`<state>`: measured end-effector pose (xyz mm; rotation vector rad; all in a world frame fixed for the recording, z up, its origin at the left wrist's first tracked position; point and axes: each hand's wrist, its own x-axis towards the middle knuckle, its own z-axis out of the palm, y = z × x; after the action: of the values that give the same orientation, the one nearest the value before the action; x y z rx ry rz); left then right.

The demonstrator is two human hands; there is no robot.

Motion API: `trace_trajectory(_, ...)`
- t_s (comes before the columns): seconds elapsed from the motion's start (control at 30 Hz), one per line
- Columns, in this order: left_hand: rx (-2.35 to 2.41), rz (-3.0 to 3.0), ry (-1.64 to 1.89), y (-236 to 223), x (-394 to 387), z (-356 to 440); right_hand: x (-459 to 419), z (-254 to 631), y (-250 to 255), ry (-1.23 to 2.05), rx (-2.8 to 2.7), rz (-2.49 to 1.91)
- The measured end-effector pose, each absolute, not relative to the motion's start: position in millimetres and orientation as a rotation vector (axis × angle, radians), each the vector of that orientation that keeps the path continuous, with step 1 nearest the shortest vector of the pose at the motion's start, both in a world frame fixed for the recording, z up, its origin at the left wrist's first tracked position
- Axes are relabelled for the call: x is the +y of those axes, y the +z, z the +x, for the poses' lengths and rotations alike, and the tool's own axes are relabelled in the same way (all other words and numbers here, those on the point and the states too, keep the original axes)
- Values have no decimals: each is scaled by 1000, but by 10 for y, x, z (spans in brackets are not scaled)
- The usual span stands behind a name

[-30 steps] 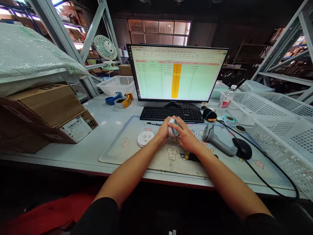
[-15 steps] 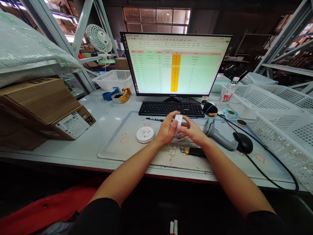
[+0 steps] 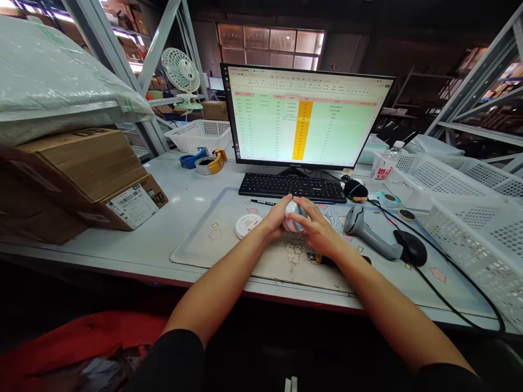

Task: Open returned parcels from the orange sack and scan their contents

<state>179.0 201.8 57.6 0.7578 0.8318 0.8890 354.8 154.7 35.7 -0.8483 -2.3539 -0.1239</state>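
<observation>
Both hands close around a small round white-and-pink container [image 3: 295, 216] just above the printed desk mat [image 3: 212, 253]. My left hand [image 3: 276, 220] holds its left side, and my right hand [image 3: 315, 232] covers its top and right side. Its lid and any markings are mostly hidden by my fingers. A round white disc with a printed label [image 3: 248, 226] lies on the mat left of my left hand. A black-and-yellow object [image 3: 322, 258] lies partly hidden below my right wrist.
A black keyboard [image 3: 292, 188] and a black pen [image 3: 262, 202] lie beyond my hands, below a spreadsheet monitor [image 3: 306, 117]. To the right are a grey barcode scanner [image 3: 370, 232], a corded black mouse [image 3: 411, 247] and white mesh baskets [image 3: 469, 223]. A cardboard box [image 3: 81, 174] sits at left.
The container has come down from its raised, edge-on position toward the mat. Both hands have closed more fully around it. The camera view has also shifted slightly.
</observation>
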Motion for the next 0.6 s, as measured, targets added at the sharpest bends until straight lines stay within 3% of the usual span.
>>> trace_trajectory(0.1,870,805,699,588,2102,1652,1497,3515,333,-151,-2391,-825)
trace_trajectory(0.2,959,816,727,643,2163,1507,1443,3504,366,-26,-2342,-803)
trace_trajectory(0.43,598,1283,1191,708,1988,1626,1446,3754,657,1301,-1643,-744)
trace_trajectory(0.5,570,1526,1261,707,1912,1668,1448,3822,709,1504,-1523,-717)
trace_trajectory(0.6,619,1946,1311,714,1837,1660,1467,3852,697,1531,-1480,-737)
